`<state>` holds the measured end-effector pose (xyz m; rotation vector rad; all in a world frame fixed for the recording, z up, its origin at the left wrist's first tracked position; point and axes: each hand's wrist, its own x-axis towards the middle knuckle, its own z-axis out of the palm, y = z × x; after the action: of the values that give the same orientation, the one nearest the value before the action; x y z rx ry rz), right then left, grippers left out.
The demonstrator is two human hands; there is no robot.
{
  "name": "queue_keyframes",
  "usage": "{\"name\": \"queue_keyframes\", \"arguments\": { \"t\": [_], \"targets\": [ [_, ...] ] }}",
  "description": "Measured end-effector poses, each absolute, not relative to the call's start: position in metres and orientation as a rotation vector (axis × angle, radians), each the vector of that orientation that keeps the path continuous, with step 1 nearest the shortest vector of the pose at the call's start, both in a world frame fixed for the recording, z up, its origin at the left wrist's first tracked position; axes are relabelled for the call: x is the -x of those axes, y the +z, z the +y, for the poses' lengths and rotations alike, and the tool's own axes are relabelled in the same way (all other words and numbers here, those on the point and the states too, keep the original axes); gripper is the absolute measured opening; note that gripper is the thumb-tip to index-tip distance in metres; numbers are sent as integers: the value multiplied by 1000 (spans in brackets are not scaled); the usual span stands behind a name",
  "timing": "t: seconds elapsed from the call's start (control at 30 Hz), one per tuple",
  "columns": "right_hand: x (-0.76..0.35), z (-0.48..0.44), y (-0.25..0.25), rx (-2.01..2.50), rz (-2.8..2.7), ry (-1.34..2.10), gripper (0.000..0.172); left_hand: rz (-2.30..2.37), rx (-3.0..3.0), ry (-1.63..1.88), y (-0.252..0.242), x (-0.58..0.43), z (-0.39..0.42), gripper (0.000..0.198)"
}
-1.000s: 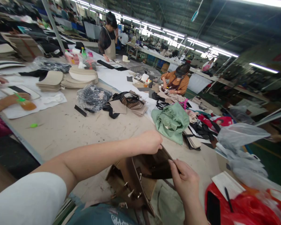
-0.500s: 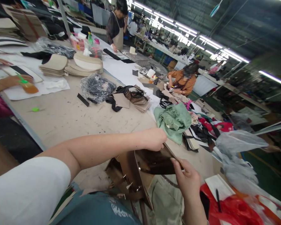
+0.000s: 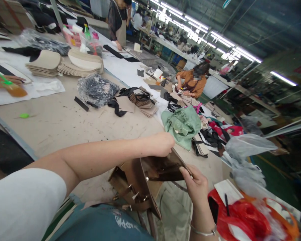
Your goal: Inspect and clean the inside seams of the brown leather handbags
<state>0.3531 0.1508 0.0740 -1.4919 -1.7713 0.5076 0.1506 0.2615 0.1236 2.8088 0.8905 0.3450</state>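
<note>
A brown leather bag with metal clasps and straps lies at the table's near edge, in front of my body. Its dark flap is raised between my two hands. My left hand is closed on the flap's upper edge, its fingertips mostly hidden behind the fist. At the flap's right corner my right hand pinches the edge, thumb on top. Pale green cloth lies beneath, beside the bag.
A green cloth bundle lies beyond my hands. Red plastic bags, a notepad and a pen are at right. Farther off are a plastic-wrapped bundle and stacked beige pieces. A co-worker's hand is at far left.
The view has shifted, so the table things appear farther left. Both hands keep hold of the flap, which looks slightly more raised. The co-worker's hands at left have partly left the view.
</note>
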Motion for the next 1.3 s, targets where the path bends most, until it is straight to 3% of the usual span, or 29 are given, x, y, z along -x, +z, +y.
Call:
{"name": "queue_keyframes", "arguments": {
  "t": [0.37,0.6,1.3],
  "targets": [
    [-348,149,75,1496,-1730,477,26,892,-2806,375,120,-152,262,15],
    [-356,137,66,1492,-1595,537,49,906,-2820,341,120,-153,263,17],
    [-341,147,75,1553,-1587,303,13,938,-2793,407,117,-154,261,20]
  ]
}}
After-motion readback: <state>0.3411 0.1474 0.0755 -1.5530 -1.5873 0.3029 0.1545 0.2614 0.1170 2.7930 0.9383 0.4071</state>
